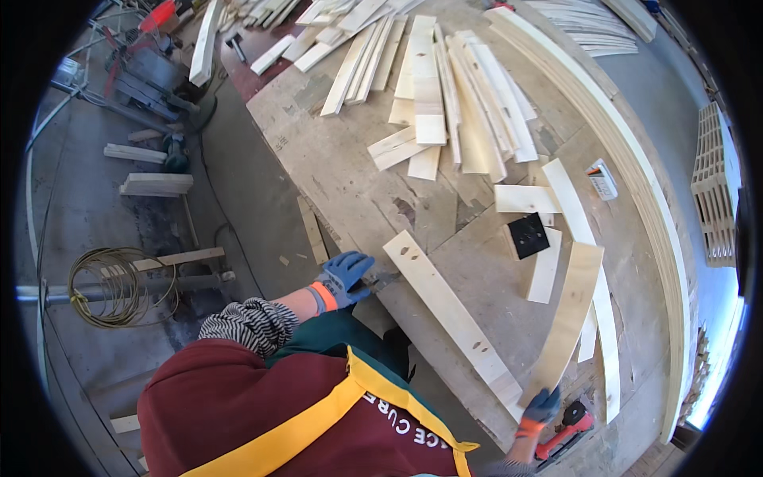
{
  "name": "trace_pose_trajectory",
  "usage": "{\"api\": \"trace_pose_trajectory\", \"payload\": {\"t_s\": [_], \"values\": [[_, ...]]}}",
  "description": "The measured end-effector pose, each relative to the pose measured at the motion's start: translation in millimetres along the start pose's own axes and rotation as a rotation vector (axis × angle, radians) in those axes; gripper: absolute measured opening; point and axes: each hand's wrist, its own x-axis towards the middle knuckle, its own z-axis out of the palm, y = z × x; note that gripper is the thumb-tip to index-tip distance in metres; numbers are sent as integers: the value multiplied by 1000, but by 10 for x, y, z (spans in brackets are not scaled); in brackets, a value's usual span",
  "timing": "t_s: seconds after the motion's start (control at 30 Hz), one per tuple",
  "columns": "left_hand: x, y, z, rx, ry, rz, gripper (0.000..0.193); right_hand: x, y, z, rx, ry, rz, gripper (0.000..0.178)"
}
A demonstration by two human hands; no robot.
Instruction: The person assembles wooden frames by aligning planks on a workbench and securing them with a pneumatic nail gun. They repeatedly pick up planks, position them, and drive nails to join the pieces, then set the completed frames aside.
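Note:
My left hand [346,278], in a grey-blue glove with an orange cuff, is beside the near edge of the table. Its fingers are stretched out and it holds nothing. At the lower right, my right hand [542,407], gloved the same way, is closed round the near end of a pale wooden board [571,314]. This board slants away from me across other boards. A second board [453,318], with several dark knots, lies along the table edge between my hands. Close to my right hand rests a red power tool [568,433] with a black round part.
The wooden worktable [318,159] carries loose piled boards [477,95] at the far side. A black-topped square block [527,236] and a small box [602,180] lie right of centre. Long strips [636,183] line the right side. A coiled cable [119,290] hangs at left.

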Motion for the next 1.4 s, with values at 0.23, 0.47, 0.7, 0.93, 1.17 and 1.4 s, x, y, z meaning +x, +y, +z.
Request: {"api": "trace_pose_trajectory", "payload": {"t_s": [0.23, 0.47, 0.7, 0.93, 1.17, 1.4], "values": [[297, -1293, -490, -360, 297, -199, 72, -486, -2690, 1317, 25, -266, -424, 40], [1092, -3223, -920, -887, 753, -348, 63, 37, -4508, 3691, -218, -325, -438, 52], [1374, -3890, -1311, 25, 443, -160, 101, -264, -4250, 3240, -166, -366, -287, 84], [1814, -3227, -1574, 466, -70, 347, 104, 171, -3748, 2989, -324, -431, -299, 98], [1985, -3017, -1294, 421, -80, 221, 88, 133, -3508, 3184, -148, -284, -318, 88], [2002, -3057, -1232, 351, -64, 317, 96, 131, -3522, 3155, -115, -283, -294, 87]]}}
